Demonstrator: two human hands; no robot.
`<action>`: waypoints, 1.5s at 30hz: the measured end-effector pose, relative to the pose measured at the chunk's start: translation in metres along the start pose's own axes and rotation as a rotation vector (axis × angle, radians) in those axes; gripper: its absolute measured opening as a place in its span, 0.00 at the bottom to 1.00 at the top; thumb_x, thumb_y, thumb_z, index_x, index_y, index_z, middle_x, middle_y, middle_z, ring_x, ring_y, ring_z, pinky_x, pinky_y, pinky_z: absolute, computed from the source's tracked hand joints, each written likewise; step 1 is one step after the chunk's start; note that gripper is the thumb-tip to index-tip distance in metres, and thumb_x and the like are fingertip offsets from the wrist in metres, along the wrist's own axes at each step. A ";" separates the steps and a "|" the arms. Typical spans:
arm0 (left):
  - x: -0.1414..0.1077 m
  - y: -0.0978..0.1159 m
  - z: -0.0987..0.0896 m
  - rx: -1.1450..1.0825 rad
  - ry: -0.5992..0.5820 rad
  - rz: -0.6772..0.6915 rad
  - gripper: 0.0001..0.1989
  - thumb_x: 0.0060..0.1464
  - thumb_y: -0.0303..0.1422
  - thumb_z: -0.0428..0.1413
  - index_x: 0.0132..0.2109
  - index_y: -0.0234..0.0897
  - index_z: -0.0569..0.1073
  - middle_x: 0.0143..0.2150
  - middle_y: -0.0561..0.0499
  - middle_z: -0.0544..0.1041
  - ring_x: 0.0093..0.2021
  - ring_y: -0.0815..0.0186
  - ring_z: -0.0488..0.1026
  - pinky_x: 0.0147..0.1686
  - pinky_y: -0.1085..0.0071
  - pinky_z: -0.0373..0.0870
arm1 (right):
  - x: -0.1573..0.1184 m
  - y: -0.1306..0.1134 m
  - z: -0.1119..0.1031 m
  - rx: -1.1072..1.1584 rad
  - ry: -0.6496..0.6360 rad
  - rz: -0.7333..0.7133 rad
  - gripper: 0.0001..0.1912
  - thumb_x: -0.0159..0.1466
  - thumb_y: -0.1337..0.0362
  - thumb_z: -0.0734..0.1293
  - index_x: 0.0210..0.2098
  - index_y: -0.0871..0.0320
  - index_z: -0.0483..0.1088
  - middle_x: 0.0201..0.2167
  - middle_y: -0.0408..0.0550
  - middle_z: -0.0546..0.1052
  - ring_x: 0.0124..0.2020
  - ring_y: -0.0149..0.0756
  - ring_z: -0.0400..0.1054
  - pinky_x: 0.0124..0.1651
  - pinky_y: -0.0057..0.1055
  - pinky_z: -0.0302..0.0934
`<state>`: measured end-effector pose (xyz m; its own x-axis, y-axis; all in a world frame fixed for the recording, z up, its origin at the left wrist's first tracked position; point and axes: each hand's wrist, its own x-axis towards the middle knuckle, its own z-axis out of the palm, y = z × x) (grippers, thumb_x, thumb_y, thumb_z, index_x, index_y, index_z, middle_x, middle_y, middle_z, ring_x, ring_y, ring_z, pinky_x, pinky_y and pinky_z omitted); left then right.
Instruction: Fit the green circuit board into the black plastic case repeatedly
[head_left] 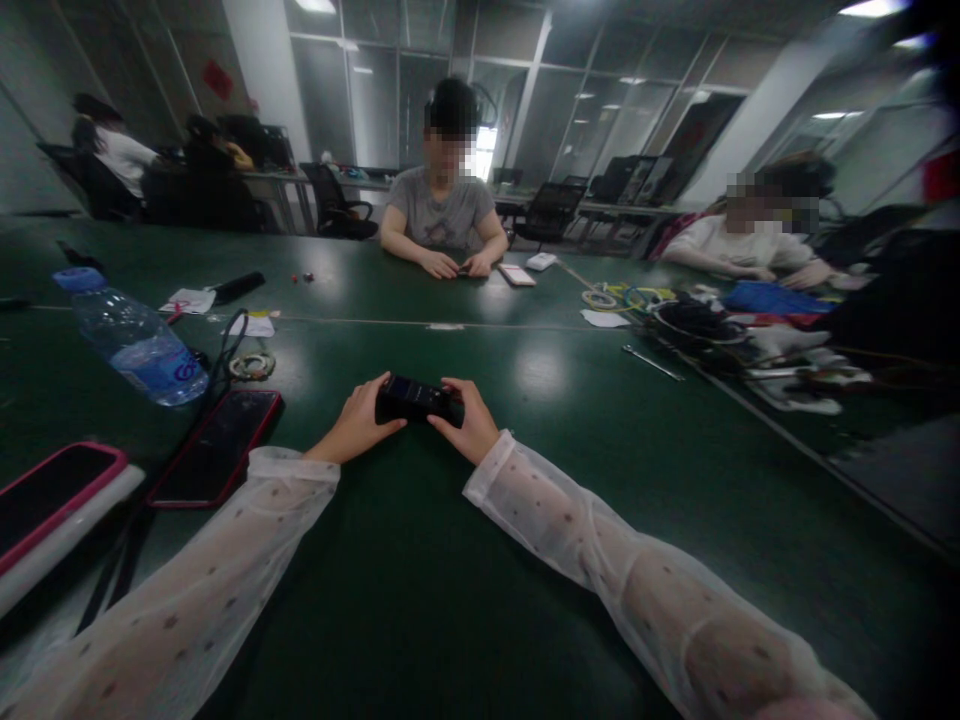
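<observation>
Near the middle of the dark green table (420,560), a small black device with a screen (414,396) is held between both hands. Its upper face shows faint light markings; its exact kind is unclear. My left hand (358,418) grips its left end, thumb at the near side and fingers at the far side. At the right end my right hand (469,422) holds it in a similar way. Sheer white dotted sleeves cover both forearms. A phone in a red case (217,447) lies left of my left hand.
At the left are a tilted-looking water bottle (139,340), another pink-edged phone (60,485) and a black cable (142,515). To the right lie a metal wrench-like tool (652,362) and a heap of cables (697,325). Opposite sits a person in a grey shirt (442,215).
</observation>
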<state>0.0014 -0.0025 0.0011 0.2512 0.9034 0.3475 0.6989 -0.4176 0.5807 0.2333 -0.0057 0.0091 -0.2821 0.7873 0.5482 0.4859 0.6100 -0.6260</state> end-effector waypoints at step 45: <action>0.001 -0.001 -0.002 -0.018 -0.058 -0.019 0.34 0.54 0.41 0.57 0.64 0.40 0.54 0.58 0.41 0.65 0.58 0.52 0.63 0.53 0.50 0.62 | 0.001 0.020 -0.005 -0.010 0.398 0.235 0.25 0.56 0.66 0.69 0.51 0.58 0.59 0.47 0.55 0.68 0.50 0.47 0.65 0.54 0.50 0.61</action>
<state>-0.0005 -0.0012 0.0021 0.2769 0.9149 0.2937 0.6916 -0.4019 0.6001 0.2469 0.0068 -0.0005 0.1755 0.8074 0.5633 0.5071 0.4163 -0.7547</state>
